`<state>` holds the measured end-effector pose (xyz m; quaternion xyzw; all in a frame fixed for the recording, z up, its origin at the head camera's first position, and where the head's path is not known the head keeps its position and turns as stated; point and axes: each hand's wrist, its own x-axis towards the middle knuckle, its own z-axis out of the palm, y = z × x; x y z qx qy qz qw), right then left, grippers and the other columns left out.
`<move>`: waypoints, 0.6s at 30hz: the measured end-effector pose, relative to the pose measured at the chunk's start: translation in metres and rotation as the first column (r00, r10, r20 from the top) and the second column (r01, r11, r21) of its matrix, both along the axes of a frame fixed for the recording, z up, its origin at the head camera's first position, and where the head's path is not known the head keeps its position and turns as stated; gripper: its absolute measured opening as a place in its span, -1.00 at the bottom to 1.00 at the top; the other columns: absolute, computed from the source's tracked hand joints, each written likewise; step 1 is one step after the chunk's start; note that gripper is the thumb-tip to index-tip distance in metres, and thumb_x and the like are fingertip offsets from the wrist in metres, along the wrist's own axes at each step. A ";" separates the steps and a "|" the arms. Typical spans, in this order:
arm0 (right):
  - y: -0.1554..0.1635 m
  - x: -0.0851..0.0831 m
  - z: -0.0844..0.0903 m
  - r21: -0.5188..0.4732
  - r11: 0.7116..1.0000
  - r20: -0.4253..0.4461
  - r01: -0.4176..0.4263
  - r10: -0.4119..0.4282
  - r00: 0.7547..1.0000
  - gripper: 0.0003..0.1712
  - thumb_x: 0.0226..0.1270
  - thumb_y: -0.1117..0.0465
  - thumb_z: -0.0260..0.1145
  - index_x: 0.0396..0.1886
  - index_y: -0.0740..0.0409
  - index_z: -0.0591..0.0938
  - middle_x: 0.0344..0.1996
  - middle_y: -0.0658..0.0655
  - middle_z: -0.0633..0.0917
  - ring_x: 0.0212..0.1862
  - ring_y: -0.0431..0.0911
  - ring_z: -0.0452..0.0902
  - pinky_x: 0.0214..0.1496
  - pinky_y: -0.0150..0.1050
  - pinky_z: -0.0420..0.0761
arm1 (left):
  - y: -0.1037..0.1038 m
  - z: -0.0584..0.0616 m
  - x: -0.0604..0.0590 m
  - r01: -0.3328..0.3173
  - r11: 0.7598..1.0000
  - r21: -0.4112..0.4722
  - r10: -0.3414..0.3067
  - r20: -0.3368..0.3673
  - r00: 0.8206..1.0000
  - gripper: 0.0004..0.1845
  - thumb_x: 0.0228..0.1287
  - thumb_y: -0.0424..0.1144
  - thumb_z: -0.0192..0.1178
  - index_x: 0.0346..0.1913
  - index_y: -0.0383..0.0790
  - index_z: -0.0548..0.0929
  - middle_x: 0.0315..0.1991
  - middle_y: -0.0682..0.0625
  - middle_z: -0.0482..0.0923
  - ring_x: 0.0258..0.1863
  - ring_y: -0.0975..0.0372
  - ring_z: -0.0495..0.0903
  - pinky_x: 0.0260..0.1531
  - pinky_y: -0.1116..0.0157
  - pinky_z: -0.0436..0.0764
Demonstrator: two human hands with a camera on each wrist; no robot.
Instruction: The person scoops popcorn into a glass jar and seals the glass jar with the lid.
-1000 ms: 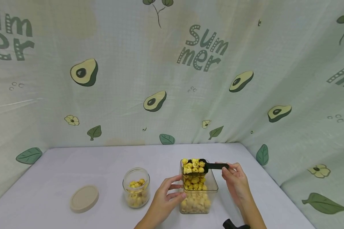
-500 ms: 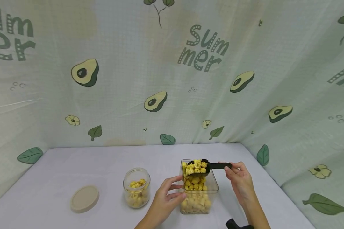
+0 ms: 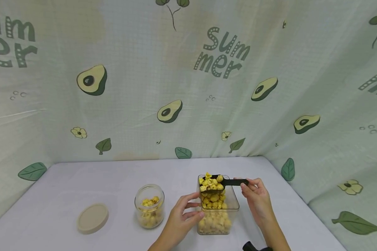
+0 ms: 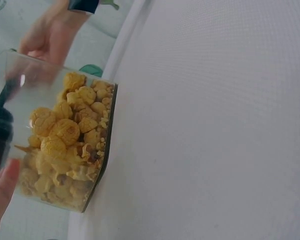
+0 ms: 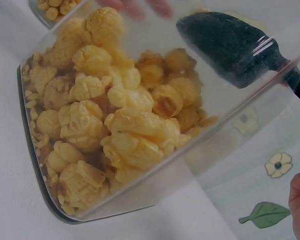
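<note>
A clear rectangular container (image 3: 234, 204) of yellow popcorn (image 4: 65, 132) stands on the table in front of me. My left hand (image 3: 181, 218) touches its left side, fingertips against the wall and thumb near the front corner. My right hand (image 3: 257, 195) pinches the handle of a black scoop (image 3: 235, 182) from the right. The scoop's bowl, heaped with popcorn, is level at the container's open top. In the right wrist view, the scoop's dark underside (image 5: 225, 47) shows through the clear wall above the popcorn inside.
Left of the container stands an open glass jar (image 3: 144, 195) partly filled with popcorn. Further left a round beige lid (image 3: 92, 218) lies flat on the white table (image 3: 119, 181). A printed curtain (image 3: 128, 69) hangs behind the table and along its right side.
The scoop and right hand shift slightly right, then back left. Popcorn in the scoop has jostled, with one piece now standing higher. The left hand and container stay put.
</note>
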<state>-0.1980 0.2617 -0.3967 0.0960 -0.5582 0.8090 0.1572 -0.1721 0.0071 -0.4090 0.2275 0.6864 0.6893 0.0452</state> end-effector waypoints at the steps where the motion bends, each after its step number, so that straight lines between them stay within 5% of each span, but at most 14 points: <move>1: 0.001 0.000 -0.001 -0.012 1.000 -0.006 -0.011 0.011 1.000 -0.69 0.28 0.56 0.06 -0.28 0.02 0.45 -0.25 0.00 0.75 -0.37 -0.30 0.52 -0.32 -0.51 0.48 | 0.000 0.000 0.000 -0.001 1.000 -0.004 0.001 0.000 1.000 -0.45 0.24 -0.19 0.21 0.27 -0.18 0.35 0.24 -0.16 0.27 0.11 0.06 0.42 0.00 0.41 0.57; 11: 0.007 -0.004 -0.006 -0.089 0.993 -0.024 -0.083 0.081 0.996 -0.69 0.32 0.55 0.02 -0.29 0.02 0.46 -0.23 0.04 0.75 -0.17 -0.25 0.65 -0.28 -0.46 0.51 | -0.001 -0.001 -0.001 -0.011 1.000 -0.017 0.011 0.005 1.000 -0.45 0.23 -0.17 0.22 0.27 -0.15 0.36 0.23 -0.15 0.28 0.11 0.05 0.41 0.01 0.42 0.57; 18: 0.009 -0.004 -0.007 -0.119 0.985 -0.055 -0.122 0.117 0.992 -0.72 0.33 0.54 0.02 -0.26 0.05 0.45 -0.20 0.07 0.74 -0.33 -0.25 0.58 -0.26 -0.48 0.52 | 0.000 -0.001 0.000 -0.001 1.000 -0.017 0.002 0.022 1.000 -0.45 0.24 -0.15 0.21 0.27 -0.14 0.35 0.23 -0.14 0.27 0.11 0.08 0.41 0.01 0.43 0.56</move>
